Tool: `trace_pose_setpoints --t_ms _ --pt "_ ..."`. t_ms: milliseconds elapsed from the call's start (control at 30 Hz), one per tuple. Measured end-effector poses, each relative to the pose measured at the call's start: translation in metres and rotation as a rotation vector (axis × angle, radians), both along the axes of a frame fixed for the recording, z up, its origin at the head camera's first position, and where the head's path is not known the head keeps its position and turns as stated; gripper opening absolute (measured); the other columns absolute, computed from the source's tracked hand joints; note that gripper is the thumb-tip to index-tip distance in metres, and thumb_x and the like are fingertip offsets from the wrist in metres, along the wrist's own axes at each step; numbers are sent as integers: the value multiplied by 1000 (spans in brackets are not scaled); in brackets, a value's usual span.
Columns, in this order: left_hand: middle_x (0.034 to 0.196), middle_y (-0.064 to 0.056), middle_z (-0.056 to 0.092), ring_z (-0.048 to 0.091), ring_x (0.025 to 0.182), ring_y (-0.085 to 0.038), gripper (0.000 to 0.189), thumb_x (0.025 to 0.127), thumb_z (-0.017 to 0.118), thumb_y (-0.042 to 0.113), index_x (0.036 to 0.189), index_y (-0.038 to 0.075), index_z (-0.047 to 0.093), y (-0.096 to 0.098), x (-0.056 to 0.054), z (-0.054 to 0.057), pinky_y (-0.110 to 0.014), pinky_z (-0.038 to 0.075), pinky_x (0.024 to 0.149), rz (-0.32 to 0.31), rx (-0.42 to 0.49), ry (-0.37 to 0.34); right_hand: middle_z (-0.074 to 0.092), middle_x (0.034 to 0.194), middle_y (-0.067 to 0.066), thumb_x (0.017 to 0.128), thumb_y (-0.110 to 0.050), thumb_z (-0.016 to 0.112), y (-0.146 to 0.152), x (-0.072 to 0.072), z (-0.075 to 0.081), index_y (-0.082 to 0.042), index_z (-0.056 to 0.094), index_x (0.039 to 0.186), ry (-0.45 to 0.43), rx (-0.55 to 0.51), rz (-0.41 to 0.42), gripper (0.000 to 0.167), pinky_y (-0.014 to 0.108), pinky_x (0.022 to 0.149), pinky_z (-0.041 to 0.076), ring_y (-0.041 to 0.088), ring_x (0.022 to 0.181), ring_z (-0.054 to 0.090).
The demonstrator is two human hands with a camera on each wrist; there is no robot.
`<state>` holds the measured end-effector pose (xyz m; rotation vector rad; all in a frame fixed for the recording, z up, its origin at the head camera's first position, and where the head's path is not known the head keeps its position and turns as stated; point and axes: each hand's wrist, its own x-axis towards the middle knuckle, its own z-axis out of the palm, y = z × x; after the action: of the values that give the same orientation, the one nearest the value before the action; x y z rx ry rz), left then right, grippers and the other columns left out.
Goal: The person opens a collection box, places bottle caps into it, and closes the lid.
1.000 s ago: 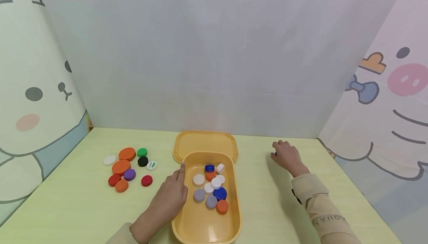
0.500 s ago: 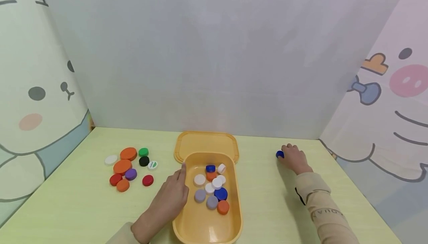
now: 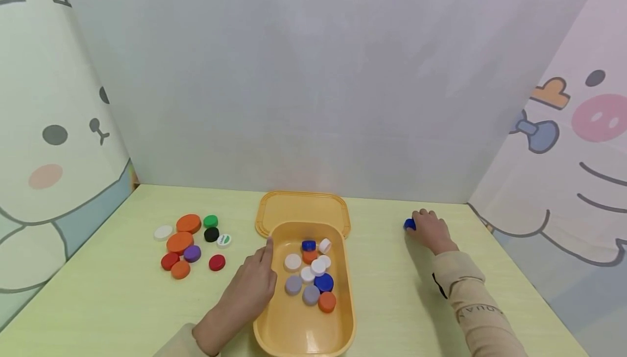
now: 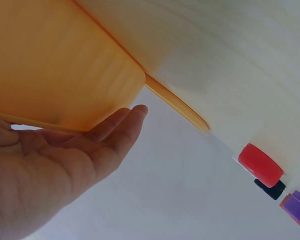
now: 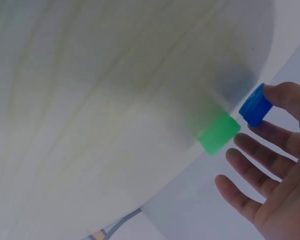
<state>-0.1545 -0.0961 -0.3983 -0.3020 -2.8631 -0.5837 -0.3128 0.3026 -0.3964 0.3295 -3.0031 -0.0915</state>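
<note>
The left hand (image 3: pixel 245 289) rests along the left rim of the yellow tub (image 3: pixel 313 335), fingers mostly straight, presumably steadying it midway between the desk's (image 3: pixel 387 302) side edges. Near the desk's far right corner, the right hand (image 3: pixel 431 232) pinches a blue cap (image 5: pixel 256 105) between thumb and forefinger, a fitting grip for something small. Only the right wrist view shows a green cap (image 5: pixel 219 134) just beside it; the head view hides that.

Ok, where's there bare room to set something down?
Bare table runs between the yellow tub and the right sleeve, and in front of the loose bottle caps, left of the left hand. The tub's near end is free too. Crowded: that left cluster, and the tub's middle with its inner caps.
</note>
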Motion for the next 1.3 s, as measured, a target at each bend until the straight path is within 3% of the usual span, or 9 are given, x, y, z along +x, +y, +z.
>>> trace_pose_setpoints --t_ms 533,967,1300 --pt "127 -18 52 56 104 -30 58 87 49 14 139 -4 32 0 0 2 -44 48 88 5 7 -11 57 88 12 79 -25 67 -49 24 23 -1 58 95 172 32 146 29 42 61 46 28 79 51" --pt "127 -18 51 57 103 -30 58 87 48 14 140 -3 31 0 0 2 -44 48 87 5 8 -17 59 89 5 75 -30 71 -114 60 46 -7 60 90 367 82 349 30 34 61 46 21 77 51" --pt "126 -18 52 56 104 -31 57 87 49 14 139 -4 32 0 0 1 -45 48 87 3 10 -2 60 92 2 74 -35 72 -161 86 49 -10 60 94 423 114 522 34 31 67 48 19 79 52"
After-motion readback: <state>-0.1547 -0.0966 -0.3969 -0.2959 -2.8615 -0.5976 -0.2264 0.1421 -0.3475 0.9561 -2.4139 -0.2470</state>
